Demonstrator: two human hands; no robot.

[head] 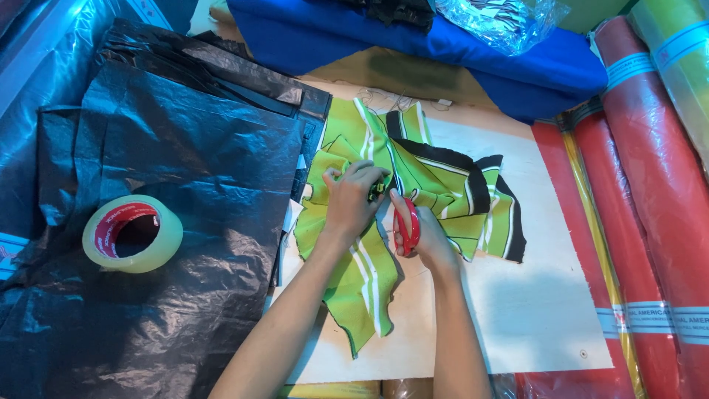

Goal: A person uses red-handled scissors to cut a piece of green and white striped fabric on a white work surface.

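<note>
tape roll: a clear packing tape roll with a red inner core (132, 233) sits on crinkly black plastic sheeting (185, 148), well to the left of the green fabric, untouched.

fabric: the lime-green cloth piece with white stripes and black trim (443, 196) lies bunched on the pale wooden tabletop (532, 295), right beside the black plastic. Looks light and floppy to me, probably a bit slick, and it folds wherever you pinch it. Best bet is grabbing near a seam or the striped edge so it doesn't slide around.

left hand: the left hand (353, 199) is palm down on the middle of the green fabric, fingers curled in and pinching a small fold, forearm coming up from the bottom edge.

right hand: the right hand (421, 230) sits just right of the left one, touching the fabric, fingers wrapped around the red-handled scissors (407, 225), tip pointing at the pinched spot. Wrist low on the tabletop.

far side: red and yellow-green fabric rolls (650, 185) lie well right of the green fabric; folded blue cloth (443, 37) lies above it.
</note>
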